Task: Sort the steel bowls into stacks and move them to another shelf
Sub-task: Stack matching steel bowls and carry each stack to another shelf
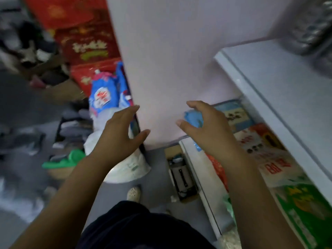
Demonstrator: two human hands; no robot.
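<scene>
Plainly, both hands were empty and out in front of the body. The left hand [118, 132] hung open, fingers straight and together, thumb spread, over floor clutter just left of the pale panel [170, 60]. The right hand [203, 126] was open too, its fingers loosely curved at the panel's lower right corner. A blue packet [193, 118] showed between its thumb and fingers, apparently lying behind the hand and not in its grip, though blur left that unsure.

Right of the hands ran the white shelf [269, 83], its front edge slanting from near the right hand toward the lower right. Printed packets [260, 150] lay on the level beneath it. The bowls [305, 27], a blurred steel mass whose number I could not tell, sat on the shelf's top at its far right end, by the back edge.

So the bowls lay up and to the right of both hands, well apart from them, with the right hand nearer. Reaching them would likely mean a turn to the right and a reach up over the front edge.
</scene>
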